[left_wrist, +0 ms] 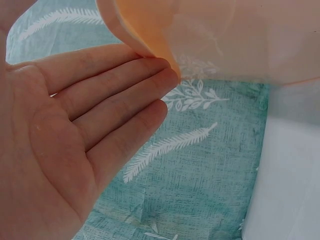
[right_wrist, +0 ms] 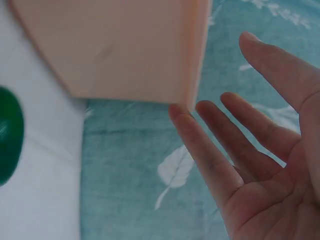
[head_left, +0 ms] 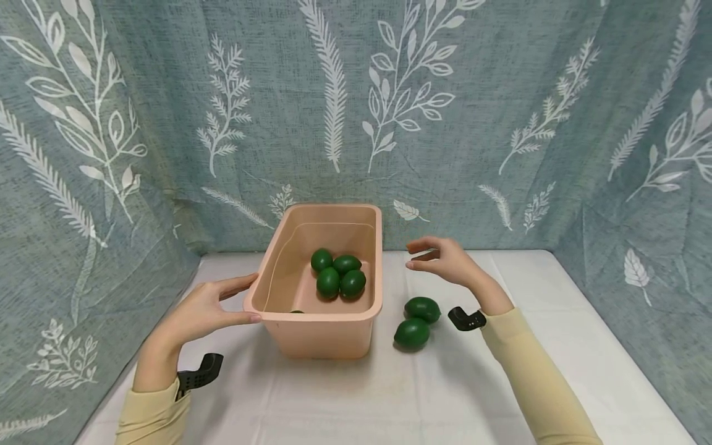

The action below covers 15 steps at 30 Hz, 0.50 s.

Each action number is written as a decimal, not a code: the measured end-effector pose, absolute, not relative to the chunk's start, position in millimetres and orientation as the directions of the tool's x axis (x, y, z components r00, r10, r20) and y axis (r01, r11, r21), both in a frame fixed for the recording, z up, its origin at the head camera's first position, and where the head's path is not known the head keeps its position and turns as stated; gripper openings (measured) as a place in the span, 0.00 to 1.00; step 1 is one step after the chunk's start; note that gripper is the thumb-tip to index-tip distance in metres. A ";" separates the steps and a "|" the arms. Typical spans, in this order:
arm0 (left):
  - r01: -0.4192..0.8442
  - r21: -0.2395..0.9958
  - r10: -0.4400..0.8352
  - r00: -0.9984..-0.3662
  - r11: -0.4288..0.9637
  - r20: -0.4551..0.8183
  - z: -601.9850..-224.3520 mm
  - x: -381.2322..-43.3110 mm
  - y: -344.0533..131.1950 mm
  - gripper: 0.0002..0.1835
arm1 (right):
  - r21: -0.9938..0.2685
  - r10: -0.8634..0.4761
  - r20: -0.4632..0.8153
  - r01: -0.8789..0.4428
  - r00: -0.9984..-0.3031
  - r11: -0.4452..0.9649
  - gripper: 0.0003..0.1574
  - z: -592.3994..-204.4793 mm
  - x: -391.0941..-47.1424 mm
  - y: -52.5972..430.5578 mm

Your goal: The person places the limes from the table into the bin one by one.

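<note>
A peach plastic tub (head_left: 319, 334) stands mid-table with several green limes (head_left: 338, 275) inside. My left hand (head_left: 203, 306) rests against its near-left corner, fingers straight, thumb lying on the rim; the left wrist view shows flat fingers (left_wrist: 120, 95) touching the tub's rim (left_wrist: 145, 40). My right hand (head_left: 442, 258) hovers open to the right of the tub, holding nothing; the right wrist view shows its fingers (right_wrist: 210, 155) spread just beside the tub's corner (right_wrist: 192, 60). Two more limes (head_left: 417, 321) lie on the cloth below that hand; one lime (right_wrist: 9, 135) shows at the right wrist view's left edge.
A white cloth (head_left: 389, 395) covers the table. A teal curtain with white leaf prints (head_left: 356, 111) closes in the back and both sides. A black wrist mount (head_left: 467, 319) sits close to the loose limes.
</note>
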<state>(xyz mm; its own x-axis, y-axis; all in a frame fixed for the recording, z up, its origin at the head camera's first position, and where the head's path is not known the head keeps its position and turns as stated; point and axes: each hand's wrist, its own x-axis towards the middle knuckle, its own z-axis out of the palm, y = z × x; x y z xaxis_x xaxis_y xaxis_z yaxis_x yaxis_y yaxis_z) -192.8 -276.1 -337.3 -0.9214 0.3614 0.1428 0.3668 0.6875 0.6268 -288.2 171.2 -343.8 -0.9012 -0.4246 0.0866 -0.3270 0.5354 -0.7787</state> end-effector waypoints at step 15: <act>0.359 0.628 0.353 -0.925 0.690 0.141 -336.5 -191.6 -274.1 0.40 | -0.771 -0.369 -0.028 -0.215 -0.929 0.600 0.34 -397.7 -286.5 202.6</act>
